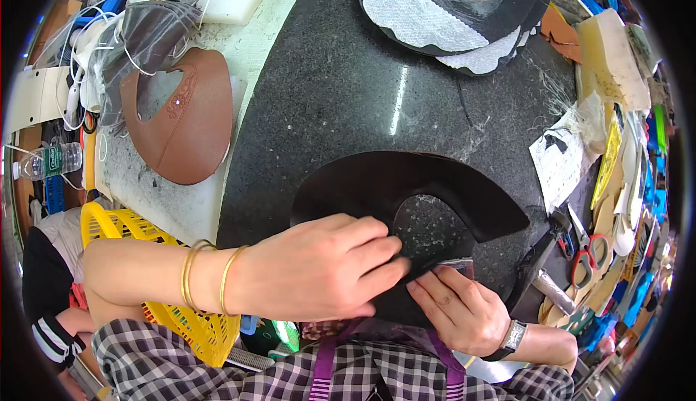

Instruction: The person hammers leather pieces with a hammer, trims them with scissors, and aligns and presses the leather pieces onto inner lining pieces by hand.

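Observation:
A curved, horseshoe-shaped black leather piece lies on the dark stone slab in front of me, its far arm sweeping right. My left hand, with gold bangles at its wrist, has its fingers curled over the near left part of the piece; the fingertips are slightly blurred. Opposite it, my right hand, wearing a watch, presses its fingers together on the near edge. Both thumbs are mostly hidden. A small strip with a shiny edge shows just beyond the right fingers. What lies under the fingertips I cannot make out.
A brown leather shoe upper lies on a pale board at left. Black pieces with white backing are stacked at the far side. A hammer and red-handled scissors lie at right. A yellow plastic basket stands below my left forearm.

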### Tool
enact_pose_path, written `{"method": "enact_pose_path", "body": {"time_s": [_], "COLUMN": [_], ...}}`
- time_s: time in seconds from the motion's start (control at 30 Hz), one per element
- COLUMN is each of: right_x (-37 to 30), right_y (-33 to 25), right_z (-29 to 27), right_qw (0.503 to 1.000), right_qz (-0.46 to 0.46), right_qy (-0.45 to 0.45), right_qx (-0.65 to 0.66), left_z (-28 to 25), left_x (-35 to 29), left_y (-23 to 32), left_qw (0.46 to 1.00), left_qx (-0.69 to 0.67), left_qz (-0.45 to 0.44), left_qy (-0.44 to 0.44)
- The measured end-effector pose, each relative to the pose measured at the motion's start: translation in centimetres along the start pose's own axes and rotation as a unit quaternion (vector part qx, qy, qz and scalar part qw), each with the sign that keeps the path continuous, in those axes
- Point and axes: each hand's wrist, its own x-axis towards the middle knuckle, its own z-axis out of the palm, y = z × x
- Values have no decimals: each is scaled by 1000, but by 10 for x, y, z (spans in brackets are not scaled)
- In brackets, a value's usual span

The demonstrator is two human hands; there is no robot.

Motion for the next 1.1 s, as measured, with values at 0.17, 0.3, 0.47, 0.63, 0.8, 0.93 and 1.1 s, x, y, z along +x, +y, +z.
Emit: {"method": "enact_pose_path", "body": {"time_s": [0.17,0.3,0.47,0.63,0.8,0.93,1.1], "right_x": [-19,-22,-18,-13,-5,-2,-3], "right_y": [-4,-10,-6,12,24,41,38], "right_z": [0,2,8,1,-9,-8,-8], "right_qw": [998,995,993,993,967,979,993], "right_qz": [53,78,94,67,203,131,32], "right_qy": [-24,-18,55,76,120,79,117], "right_qx": [38,51,47,62,101,138,2], "left_z": [24,33,36,42,38,40,36], "left_x": [-5,-7,-2,-5,-4,-5,-5], "left_y": [10,10,11,10,16,14,13], "left_qw": [986,984,987,980,982,981,982], "left_qx": [142,154,116,161,163,179,168], "left_qz": [19,33,-11,25,22,21,27], "left_qy": [83,80,110,114,95,75,78]}}
